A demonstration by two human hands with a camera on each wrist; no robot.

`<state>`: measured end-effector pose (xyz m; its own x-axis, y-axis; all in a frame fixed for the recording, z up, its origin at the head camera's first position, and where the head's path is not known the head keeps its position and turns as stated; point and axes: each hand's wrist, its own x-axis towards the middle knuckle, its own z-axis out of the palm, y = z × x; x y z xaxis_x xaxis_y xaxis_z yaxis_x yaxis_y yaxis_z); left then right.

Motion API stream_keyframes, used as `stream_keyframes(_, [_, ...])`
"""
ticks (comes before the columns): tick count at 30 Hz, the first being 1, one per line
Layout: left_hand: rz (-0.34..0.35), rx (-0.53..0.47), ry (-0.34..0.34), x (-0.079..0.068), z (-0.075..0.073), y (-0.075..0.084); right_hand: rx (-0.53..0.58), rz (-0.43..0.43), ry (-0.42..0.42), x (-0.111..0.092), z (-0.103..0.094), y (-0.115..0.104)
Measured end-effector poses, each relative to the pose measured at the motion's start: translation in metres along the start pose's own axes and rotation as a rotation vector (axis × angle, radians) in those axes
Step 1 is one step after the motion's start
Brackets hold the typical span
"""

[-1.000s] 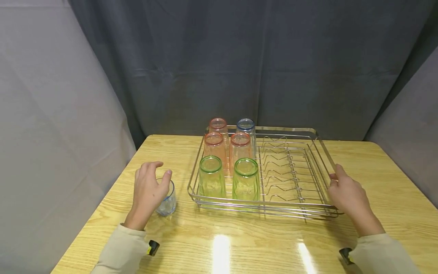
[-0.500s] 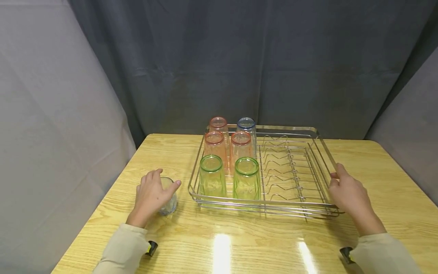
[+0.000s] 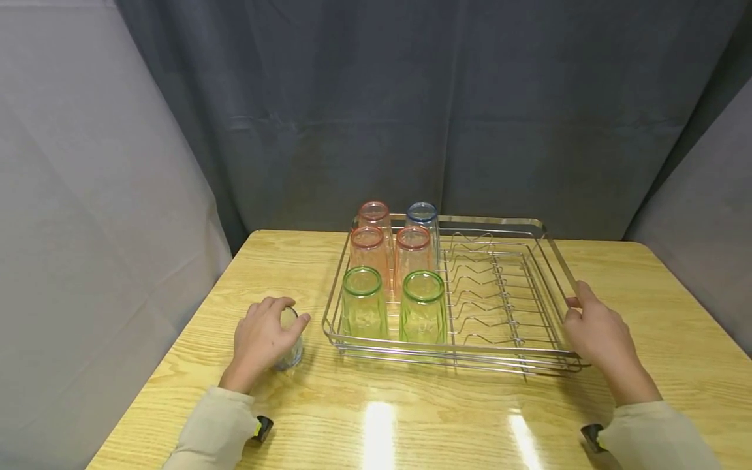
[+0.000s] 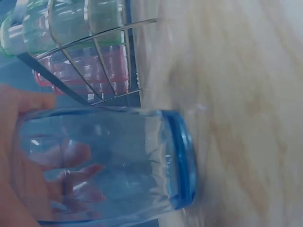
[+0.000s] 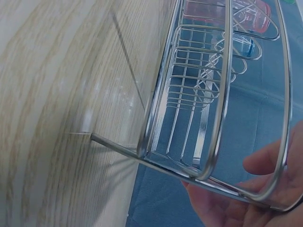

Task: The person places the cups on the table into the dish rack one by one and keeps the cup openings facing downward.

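My left hand (image 3: 261, 336) grips a clear blue-tinted drinking glass (image 3: 290, 356) that stands upright on the table, left of the rack. In the left wrist view, the thumb lies along the side of the glass (image 4: 118, 132) and the fingers show through its wall. Its thick blue end is close to the tabletop. On the right, my right hand (image 3: 599, 333) holds the side rail of a metal wire dish rack (image 3: 558, 258). Two green glasses (image 3: 423, 313) stand at the rack's front left, with three pink-red glasses (image 3: 369, 258) and a blue glass (image 3: 422, 215) behind them.
Wire dividers (image 3: 478, 287) fill the right half of the rack. The wooden table (image 3: 329, 418) ends at a dark curtain (image 3: 352, 117) behind, with a pale curtain (image 3: 100, 215) along the left. A raised wire rim surrounds the glasses.
My left hand has come down and right over the glass, and its fingers and thumb have closed around it. The right hand has stayed on the rack's rail.
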<state>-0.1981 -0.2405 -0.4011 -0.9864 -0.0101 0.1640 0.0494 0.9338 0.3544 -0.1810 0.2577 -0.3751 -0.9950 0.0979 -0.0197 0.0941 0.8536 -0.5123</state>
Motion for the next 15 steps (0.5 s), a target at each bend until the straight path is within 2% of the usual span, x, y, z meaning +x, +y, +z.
stream_keyframes(3, [0.029,0.041,0.011,-0.0015,0.0009,-0.0004,0.004,0.002,0.001,-0.0006,-0.0001,-0.0001])
stream_keyframes(7, [0.043,0.083,-0.019,-0.0025,0.0004,-0.0011,0.011,0.002,0.000,-0.0013,-0.0006,0.0001])
stream_keyframes(11, [0.028,0.087,-0.036,-0.0025,0.0005,-0.0005,0.016,0.007,-0.005,-0.0015,-0.0011,0.0010])
stream_keyframes(15, [-0.011,0.056,-0.017,-0.0028,0.0001,-0.0009,0.005,0.010,0.000,-0.0004,-0.0013,0.0023])
